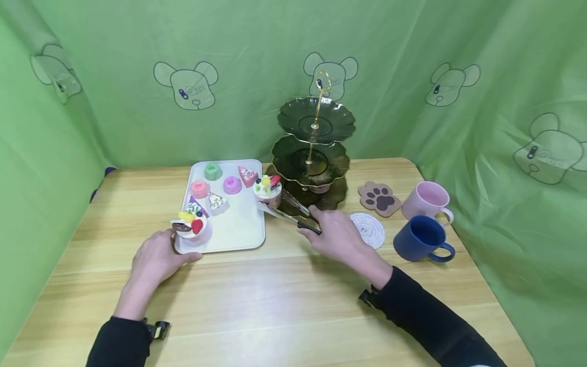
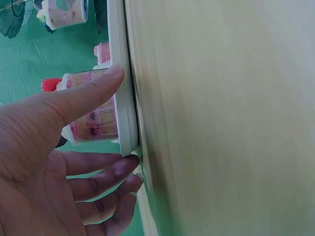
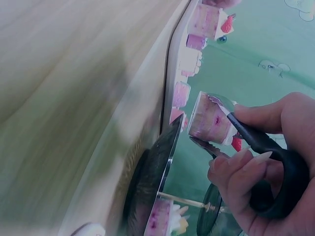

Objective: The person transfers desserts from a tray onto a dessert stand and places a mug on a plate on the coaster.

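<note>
My right hand [image 1: 338, 233] grips black-handled metal tongs [image 3: 253, 137]. Their tips pinch a dessert cup [image 3: 209, 120] with pink and cream layers and fruit on top. In the head view this cup overlaps the white tray's [image 1: 243, 229] right edge, beside the stand's bottom tier. At the tray's near left corner my left hand [image 1: 157, 256] holds on, thumb along the front edge and fingertips at the corner. Close by, a second dessert cup [image 1: 194, 229] stands on the tray. Behind it lie toy cake slices [image 1: 248, 176] and green, pink and purple ring cakes [image 1: 232, 185].
A dark three-tier stand [image 1: 298, 120] with a gold rod rises behind my right hand; another dessert cup [image 3: 158, 216] sits on its bottom tier. To the right are a paw-shaped coaster [image 1: 372, 193], a round white coaster [image 1: 369, 230], a pink mug [image 1: 419, 201] and a blue mug [image 1: 410, 242].
</note>
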`<act>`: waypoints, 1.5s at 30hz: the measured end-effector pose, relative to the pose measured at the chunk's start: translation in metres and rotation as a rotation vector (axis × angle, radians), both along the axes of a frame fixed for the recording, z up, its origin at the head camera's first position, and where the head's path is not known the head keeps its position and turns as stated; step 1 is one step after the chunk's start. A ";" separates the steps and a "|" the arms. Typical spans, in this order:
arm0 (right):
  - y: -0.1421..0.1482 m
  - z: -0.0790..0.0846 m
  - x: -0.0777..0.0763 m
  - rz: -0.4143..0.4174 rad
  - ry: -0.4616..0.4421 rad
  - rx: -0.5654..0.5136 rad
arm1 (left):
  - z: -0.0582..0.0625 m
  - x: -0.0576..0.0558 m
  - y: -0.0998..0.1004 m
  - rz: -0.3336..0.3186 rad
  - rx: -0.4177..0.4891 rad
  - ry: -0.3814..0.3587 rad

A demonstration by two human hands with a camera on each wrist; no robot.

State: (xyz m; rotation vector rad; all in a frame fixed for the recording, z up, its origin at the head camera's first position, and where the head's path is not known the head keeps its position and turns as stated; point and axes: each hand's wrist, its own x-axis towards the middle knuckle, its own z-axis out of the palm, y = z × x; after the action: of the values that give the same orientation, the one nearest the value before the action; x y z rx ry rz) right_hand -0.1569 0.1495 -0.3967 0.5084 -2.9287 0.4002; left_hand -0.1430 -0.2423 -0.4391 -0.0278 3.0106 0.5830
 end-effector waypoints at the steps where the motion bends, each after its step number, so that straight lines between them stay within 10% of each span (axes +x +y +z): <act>1: 0.002 0.000 0.000 0.001 0.002 0.001 | 0.000 0.000 0.000 0.000 0.000 0.000; 45: 0.032 -0.010 -0.032 -0.106 -0.197 0.002 | 0.002 0.000 0.003 0.003 0.005 -0.018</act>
State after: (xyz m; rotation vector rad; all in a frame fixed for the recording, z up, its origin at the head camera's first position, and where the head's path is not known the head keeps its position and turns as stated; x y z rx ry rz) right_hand -0.1887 0.1817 -0.4070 0.3291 -3.1274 0.4577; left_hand -0.1435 -0.2395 -0.4371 -0.0372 2.9920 0.5865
